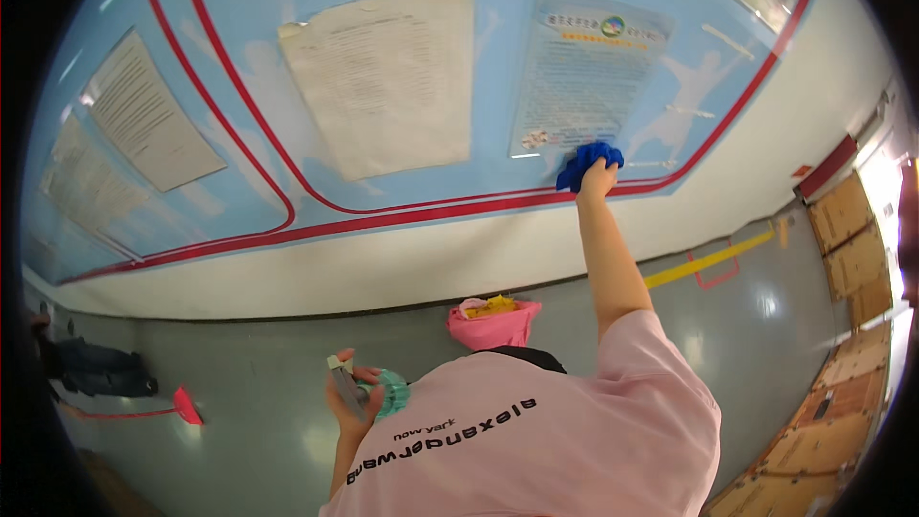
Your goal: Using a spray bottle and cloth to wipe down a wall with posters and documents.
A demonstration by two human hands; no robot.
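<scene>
Cloth (pixel 584 166) deep blue, crumpled, bunched in right grip (pixel 600 179)

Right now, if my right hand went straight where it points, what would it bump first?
Your right hand, holding the cloth, would probably press it on the board first, by the lower edge of the poster; whether they touch is unclear.

i hold the right arm (pixel 615 263) stretched long and nearly straight toward the far side, right of centre, with the right hand (pixel 600 178) curled in a grip at its end. my left forearm (pixel 346 455) rises on the near left, the left hand (pixel 347 419) clasped and well apart from the other.
</scene>
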